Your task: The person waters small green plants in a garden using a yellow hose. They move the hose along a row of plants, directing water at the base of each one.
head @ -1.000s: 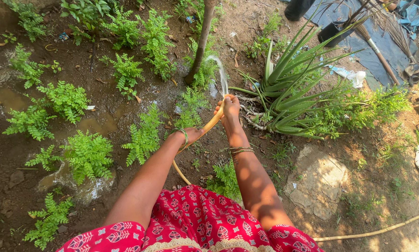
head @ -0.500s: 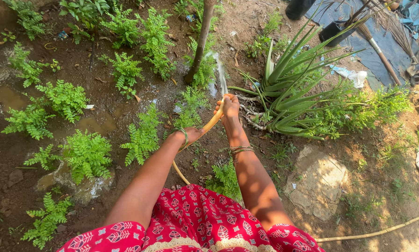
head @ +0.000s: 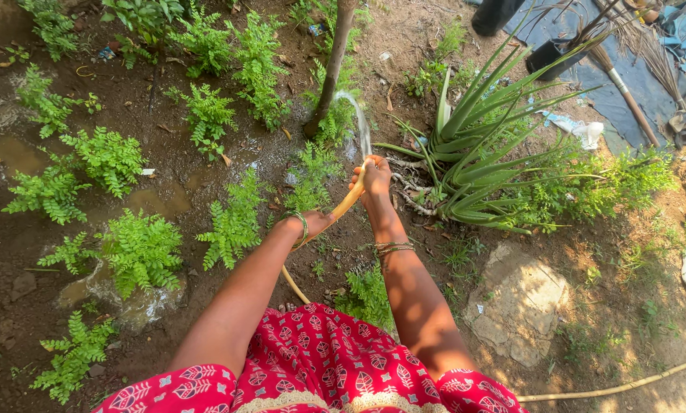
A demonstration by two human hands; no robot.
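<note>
Yellow hose and both hands sit almost where they were a second ago; only the view has drifted slightly and the water jet arcs a touch differently toward the thin trunk. Wet brown soil with puddles, ferns, a spiky aloe, a flat stone and a blue tarp surround them. Fingers of the right hand are clamped on the hose's mouth; the left hand wraps it lower down. The hose is tan-yellow, thin, curving back past the red patterned dress.
</note>
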